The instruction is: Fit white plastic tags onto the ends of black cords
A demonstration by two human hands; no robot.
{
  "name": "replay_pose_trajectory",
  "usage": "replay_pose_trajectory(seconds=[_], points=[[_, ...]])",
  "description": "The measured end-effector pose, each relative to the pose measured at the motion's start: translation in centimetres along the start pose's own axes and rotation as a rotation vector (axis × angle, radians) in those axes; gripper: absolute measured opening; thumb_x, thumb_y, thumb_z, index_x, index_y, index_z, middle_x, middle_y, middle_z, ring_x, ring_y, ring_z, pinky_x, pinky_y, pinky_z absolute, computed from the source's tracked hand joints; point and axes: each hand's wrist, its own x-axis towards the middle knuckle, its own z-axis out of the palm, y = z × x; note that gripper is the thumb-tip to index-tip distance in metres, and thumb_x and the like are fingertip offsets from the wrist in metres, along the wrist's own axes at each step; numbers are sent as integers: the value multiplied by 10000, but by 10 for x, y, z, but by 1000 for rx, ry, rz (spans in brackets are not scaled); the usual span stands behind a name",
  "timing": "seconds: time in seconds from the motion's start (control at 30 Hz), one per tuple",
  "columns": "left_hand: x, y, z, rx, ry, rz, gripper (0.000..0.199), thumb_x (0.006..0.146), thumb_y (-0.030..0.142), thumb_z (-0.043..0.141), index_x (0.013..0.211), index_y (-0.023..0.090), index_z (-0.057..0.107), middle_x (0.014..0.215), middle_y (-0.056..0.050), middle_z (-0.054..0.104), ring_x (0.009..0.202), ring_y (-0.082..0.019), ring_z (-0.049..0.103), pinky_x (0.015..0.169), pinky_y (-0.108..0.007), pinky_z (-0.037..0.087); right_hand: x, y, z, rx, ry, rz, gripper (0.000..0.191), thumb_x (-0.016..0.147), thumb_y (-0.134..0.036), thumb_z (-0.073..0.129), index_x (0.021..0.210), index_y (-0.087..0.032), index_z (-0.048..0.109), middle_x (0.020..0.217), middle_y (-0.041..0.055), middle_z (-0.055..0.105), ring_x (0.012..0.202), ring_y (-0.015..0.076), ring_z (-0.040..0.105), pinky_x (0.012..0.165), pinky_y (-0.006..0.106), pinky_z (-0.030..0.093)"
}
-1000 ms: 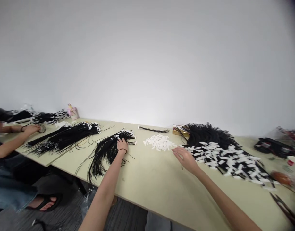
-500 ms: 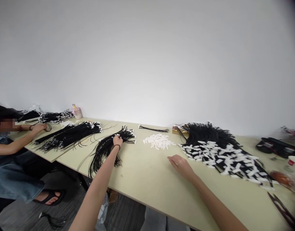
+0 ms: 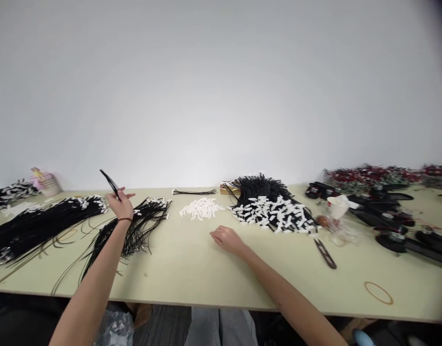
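My left hand (image 3: 120,204) is raised over a pile of black cables (image 3: 134,235) with white connectors. Its fingers are closed on a black cable (image 3: 108,180), whose dark end sticks up to the left. Near the middle of the table, my right hand (image 3: 226,239) rests with its fingers curled together; whether anything is inside them is hidden. A heap of small white connector housings (image 3: 201,209) lies just beyond it. To its right spreads a large pile of black cables with white connectors (image 3: 275,214).
A short cable bundle (image 3: 194,192) lies near the wall. On the right are thread snips (image 3: 325,253), a paper cup (image 3: 337,206), a rubber band (image 3: 378,293) and black devices with wires (image 3: 390,240). More black cables (image 3: 44,226) and a pink-trimmed basket (image 3: 46,182) are at left.
My left hand has risen from the cable pile with a black cable in it. The view has turned right, and the person at left is out of sight. My right hand stays low over the table.
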Motion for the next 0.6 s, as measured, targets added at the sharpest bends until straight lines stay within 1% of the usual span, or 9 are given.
replay_pose_trajectory(seconds=[0.07, 0.13, 0.23, 0.3, 0.4, 0.47, 0.53, 0.57, 0.6], points=[[1, 35, -9, 4, 50, 137, 199, 892, 261, 265, 903, 154, 433, 710, -1, 528, 456, -89, 456, 497, -219, 374, 1, -1, -1, 49, 31, 17, 300, 910, -301, 357, 923, -181, 632, 787, 62, 639, 821, 159, 559, 757, 272, 424], [-6, 75, -17, 120, -45, 329, 195, 872, 281, 339, 797, 164, 476, 714, -22, 532, 490, -104, 460, 513, -227, 355, 2, -2, -1, 112, 82, 54, 321, 911, -320, 348, 987, -173, 623, 837, 75, 648, 852, 172, 566, 777, 294, 429], [-38, 131, -21, 287, -419, 542, 133, 851, 258, 380, 871, 175, 482, 578, 0, 504, 471, -145, 465, 511, -246, 330, 4, -3, -2, 215, 163, 123, 391, 920, -378, 309, 1128, -159, 559, 913, 80, 648, 844, 163, 584, 768, 302, 454], [-72, 154, -16, 311, -687, 556, 152, 863, 281, 356, 882, 184, 472, 556, -2, 513, 473, -165, 480, 507, -255, 326, 7, -5, -5, 352, 197, 162, 451, 925, -416, 260, 1243, -164, 457, 954, 76, 640, 773, 138, 601, 676, 274, 479], [-136, 160, 1, 139, -1125, 441, 164, 880, 281, 318, 889, 181, 447, 587, -25, 566, 510, -167, 520, 525, -258, 354, 10, -9, -13, 830, 238, 239, 526, 898, -495, 272, 1322, -193, 351, 1049, 88, 608, 682, 118, 601, 517, 230, 445], [-178, 147, 14, -47, -1388, 238, 198, 882, 326, 321, 924, 168, 433, 578, -22, 578, 493, -145, 515, 527, -250, 376, 11, -13, -19, 1113, 280, 321, 553, 846, -551, 364, 1274, -206, 422, 1060, 88, 599, 610, 100, 568, 455, 209, 382], [-212, 129, 26, -176, -1560, -73, 321, 869, 445, 313, 1005, 165, 392, 554, 7, 564, 360, -104, 406, 436, -235, 346, 11, -14, -24, 1163, 303, 423, 515, 793, -573, 446, 1107, -184, 570, 960, 68, 621, 518, 67, 491, 428, 198, 322], [-225, 121, 31, -265, -1609, -222, 387, 855, 504, 306, 1035, 168, 372, 567, 14, 564, 331, -88, 374, 414, -230, 338, 10, -14, -25, 1141, 308, 471, 484, 773, -572, 476, 982, -162, 623, 882, 55, 626, 492, 56, 453, 428, 196, 306], [-235, 113, 35, -367, -1645, -353, 447, 834, 554, 315, 1063, 172, 356, 595, 9, 572, 345, -89, 404, 416, -233, 356, 10, -13, -25, 1107, 309, 507, 458, 758, -567, 498, 855, -142, 641, 805, 42, 620, 485, 53, 430, 437, 196, 303]])
